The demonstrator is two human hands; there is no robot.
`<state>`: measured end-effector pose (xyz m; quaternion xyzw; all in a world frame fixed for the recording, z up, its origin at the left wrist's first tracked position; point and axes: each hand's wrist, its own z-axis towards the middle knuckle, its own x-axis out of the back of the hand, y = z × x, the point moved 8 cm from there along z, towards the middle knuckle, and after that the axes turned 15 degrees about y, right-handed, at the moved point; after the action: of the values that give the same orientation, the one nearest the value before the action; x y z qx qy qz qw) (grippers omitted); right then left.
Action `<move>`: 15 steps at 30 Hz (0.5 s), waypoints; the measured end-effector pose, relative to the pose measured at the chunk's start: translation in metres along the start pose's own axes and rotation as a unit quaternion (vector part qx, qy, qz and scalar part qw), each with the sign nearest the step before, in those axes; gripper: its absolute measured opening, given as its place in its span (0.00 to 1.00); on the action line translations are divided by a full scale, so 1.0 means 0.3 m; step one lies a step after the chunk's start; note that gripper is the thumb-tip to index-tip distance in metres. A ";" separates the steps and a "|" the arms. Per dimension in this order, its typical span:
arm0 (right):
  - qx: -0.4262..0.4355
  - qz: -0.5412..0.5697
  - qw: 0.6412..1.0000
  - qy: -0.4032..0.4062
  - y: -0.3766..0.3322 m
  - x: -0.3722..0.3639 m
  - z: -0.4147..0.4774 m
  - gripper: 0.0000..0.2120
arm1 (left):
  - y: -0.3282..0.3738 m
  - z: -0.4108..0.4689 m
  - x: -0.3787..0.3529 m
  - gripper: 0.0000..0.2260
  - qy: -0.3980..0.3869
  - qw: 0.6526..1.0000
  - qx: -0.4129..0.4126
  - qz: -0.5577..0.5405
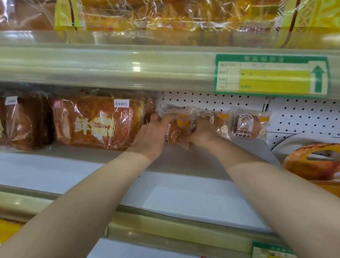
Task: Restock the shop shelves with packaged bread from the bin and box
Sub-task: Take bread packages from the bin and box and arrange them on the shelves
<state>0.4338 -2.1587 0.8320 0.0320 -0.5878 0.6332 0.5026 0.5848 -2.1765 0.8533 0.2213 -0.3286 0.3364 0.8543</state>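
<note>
Both my hands reach deep onto the middle shelf (185,200). My left hand (151,134) and my right hand (203,131) both grip a small clear packet of bread (180,127), standing upright at the back of the shelf against the white pegboard. Two more small packets stand in a row to its right, the last one (249,126) showing a round loaf and printed label. A large packaged loaf with white characters (101,125) lies just left of my left hand. The bin and box are out of view.
Darker bagged loaves (8,124) fill the shelf's left end. The shelf above holds big yellow-edged bread bags (170,9) and carries a green price tag (270,76) on its rail. A bread poster (325,164) lines the right side. A lower shelf rail (177,225) runs under my forearms.
</note>
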 end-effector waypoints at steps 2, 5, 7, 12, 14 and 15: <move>-0.003 0.004 1.000 -0.005 -0.006 -0.015 0.005 0.25 | -0.017 0.008 -0.014 0.29 0.002 1.000 0.009 0.007; -0.018 0.030 0.999 -0.015 0.009 -0.047 0.009 0.23 | -0.035 0.010 -0.029 0.26 -0.004 0.999 0.028 0.019; -0.018 0.038 0.999 -0.021 0.020 -0.056 0.009 0.20 | -0.034 0.008 -0.031 0.27 -0.007 0.999 0.030 0.021; -0.011 0.017 1.000 -0.024 -0.008 -0.017 -0.032 0.19 | -0.024 -0.001 -0.010 0.25 -0.009 0.999 0.039 0.011; -0.018 0.012 1.000 -0.003 -0.021 0.023 -0.054 0.16 | -0.024 -0.011 0.007 0.26 -0.011 0.999 0.043 0.003; -0.020 0.006 1.000 0.014 -0.030 0.049 -0.073 0.17 | -0.022 -0.020 0.020 0.26 -0.015 0.999 0.043 -0.001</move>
<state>0.4446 -2.1345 0.8410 0.0094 -0.5936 0.6245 0.5075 0.5952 -2.1748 0.8525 0.2633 -0.3266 0.3457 0.8393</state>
